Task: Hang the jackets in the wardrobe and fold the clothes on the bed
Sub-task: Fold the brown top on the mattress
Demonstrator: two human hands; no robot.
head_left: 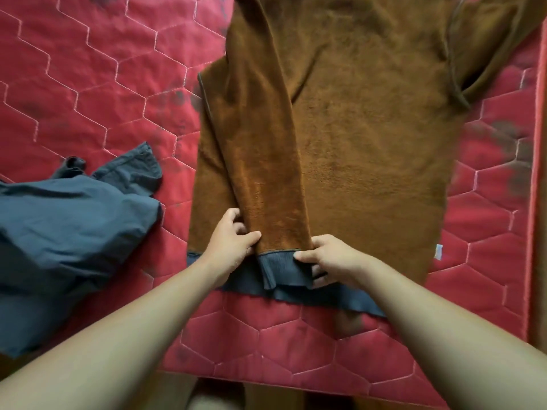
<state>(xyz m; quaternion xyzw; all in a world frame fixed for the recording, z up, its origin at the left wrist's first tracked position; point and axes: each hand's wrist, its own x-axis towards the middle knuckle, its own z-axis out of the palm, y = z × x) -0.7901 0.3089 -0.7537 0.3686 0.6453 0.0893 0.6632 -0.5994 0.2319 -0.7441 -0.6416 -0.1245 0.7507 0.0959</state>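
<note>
A brown fleecy sweatshirt [370,137], turned inside out, lies flat on the red quilted bed [88,84]. Its hem and cuffs are dark blue ribbing. The left sleeve [260,149] is folded down over the body, its blue cuff [281,269] reaching the hem. My left hand [233,241] pinches the sleeve's left edge just above the cuff. My right hand [328,258] grips the cuff's right side, thumb on top. The right sleeve [488,45] still spreads out toward the upper right.
A crumpled dark blue garment [65,238] lies on the bed to the left of the sweatshirt. The bed's near edge [296,383] runs below my arms, and its right edge [535,202] is close to the sweatshirt.
</note>
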